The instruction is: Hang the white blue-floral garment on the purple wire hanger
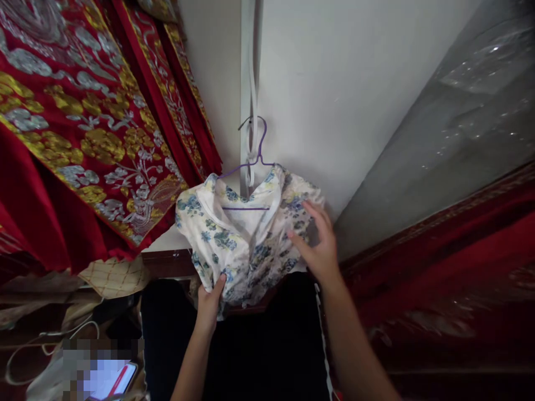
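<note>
A white shirt with blue and yellow flowers (223, 239) hangs from a thin purple hanger (259, 150) in front of me. Its open V-shaped collar faces me, with the hanger's lower bar showing across the neck. My left hand (211, 295) grips the lower left side of the shirt, thumb on the front and the other fingers hidden behind the cloth. At the shirt's right side, my right hand (320, 242) is open, thumb and fingers apart. Its fingertips are at the sleeve; whether they press on the cloth I cannot tell.
Red cloth with gold and silver embroidery (102, 145) hangs at the left. A white strap (253, 72) runs down the pale wall (326, 72) behind the hanger. Shiny clear plastic (480, 106) covers the right side. A lit phone (123, 379) lies at lower left near a white cable (98, 328).
</note>
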`<move>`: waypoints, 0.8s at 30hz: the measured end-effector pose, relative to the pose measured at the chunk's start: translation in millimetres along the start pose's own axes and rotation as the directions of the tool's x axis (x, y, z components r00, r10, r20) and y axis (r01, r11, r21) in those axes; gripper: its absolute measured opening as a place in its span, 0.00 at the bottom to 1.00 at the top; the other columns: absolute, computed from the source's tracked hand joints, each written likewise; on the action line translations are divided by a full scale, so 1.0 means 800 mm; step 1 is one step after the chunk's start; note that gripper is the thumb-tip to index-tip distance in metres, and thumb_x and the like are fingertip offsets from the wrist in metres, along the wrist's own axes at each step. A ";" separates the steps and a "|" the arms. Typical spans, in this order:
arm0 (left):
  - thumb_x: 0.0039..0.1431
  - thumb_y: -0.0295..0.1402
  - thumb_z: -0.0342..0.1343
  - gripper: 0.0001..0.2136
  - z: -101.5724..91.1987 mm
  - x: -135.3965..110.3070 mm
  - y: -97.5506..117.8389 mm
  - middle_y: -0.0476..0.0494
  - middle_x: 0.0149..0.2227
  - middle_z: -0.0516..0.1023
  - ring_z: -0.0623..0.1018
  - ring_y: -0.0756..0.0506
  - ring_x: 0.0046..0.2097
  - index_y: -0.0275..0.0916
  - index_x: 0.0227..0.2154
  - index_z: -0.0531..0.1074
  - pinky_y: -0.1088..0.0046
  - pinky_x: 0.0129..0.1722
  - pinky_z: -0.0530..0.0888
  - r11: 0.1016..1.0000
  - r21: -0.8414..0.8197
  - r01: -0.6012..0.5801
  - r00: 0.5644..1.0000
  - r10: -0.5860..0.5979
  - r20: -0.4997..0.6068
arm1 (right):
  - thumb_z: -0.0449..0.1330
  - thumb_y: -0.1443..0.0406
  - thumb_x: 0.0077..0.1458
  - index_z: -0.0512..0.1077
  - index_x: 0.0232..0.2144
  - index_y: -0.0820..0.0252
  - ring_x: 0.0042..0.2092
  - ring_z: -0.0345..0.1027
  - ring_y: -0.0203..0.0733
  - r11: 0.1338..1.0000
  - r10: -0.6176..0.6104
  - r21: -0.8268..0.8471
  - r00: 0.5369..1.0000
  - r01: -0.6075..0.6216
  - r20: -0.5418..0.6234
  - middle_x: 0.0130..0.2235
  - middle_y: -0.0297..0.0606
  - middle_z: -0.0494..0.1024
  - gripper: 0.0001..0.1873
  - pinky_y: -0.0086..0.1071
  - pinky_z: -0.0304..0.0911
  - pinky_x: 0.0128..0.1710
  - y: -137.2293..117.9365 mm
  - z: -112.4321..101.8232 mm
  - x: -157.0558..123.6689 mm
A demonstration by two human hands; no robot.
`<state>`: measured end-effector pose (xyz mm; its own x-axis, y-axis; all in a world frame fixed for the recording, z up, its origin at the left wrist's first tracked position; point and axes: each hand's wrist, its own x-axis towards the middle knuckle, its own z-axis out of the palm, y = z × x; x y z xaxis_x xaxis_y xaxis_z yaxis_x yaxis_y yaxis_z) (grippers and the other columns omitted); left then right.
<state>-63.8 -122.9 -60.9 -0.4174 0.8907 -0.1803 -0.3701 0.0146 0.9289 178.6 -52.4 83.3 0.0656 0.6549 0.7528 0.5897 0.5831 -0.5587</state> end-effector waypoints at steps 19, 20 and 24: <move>0.53 0.38 0.66 0.27 -0.010 -0.030 -0.006 0.36 0.55 0.73 0.73 0.37 0.57 0.39 0.54 0.67 0.56 0.60 0.67 0.917 0.260 -0.301 0.933 0.340 -0.120 | 0.58 0.57 0.47 0.66 0.16 0.60 0.20 0.51 0.31 0.241 0.673 0.470 0.495 -0.849 0.549 0.17 0.30 0.63 0.15 0.27 0.44 0.20 -0.025 0.100 -0.139; 0.52 0.36 0.66 0.30 -0.007 -0.032 -0.010 0.36 0.57 0.69 0.72 0.37 0.58 0.41 0.57 0.64 0.55 0.60 0.67 0.863 0.316 -0.394 0.872 0.459 -0.167 | 0.58 0.57 0.47 0.65 0.16 0.60 0.20 0.50 0.30 0.203 0.666 0.475 0.476 -0.857 0.574 0.17 0.29 0.62 0.15 0.27 0.42 0.20 -0.026 0.098 -0.141; 0.54 0.29 0.63 0.26 0.020 -0.036 -0.017 0.36 0.56 0.67 0.69 0.38 0.59 0.42 0.55 0.64 0.55 0.61 0.64 0.594 0.472 -0.651 0.713 0.692 0.111 | 0.57 0.58 0.47 0.66 0.17 0.61 0.19 0.47 0.29 0.161 0.595 0.466 0.462 -0.870 0.658 0.16 0.28 0.61 0.14 0.26 0.39 0.20 -0.035 0.096 -0.140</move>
<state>-33.1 -141.3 -63.4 -0.4614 0.6957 0.5506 0.4435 -0.3567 0.8222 93.0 -105.1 -12.2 -0.1484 0.9656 -0.2137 -0.3370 -0.2525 -0.9070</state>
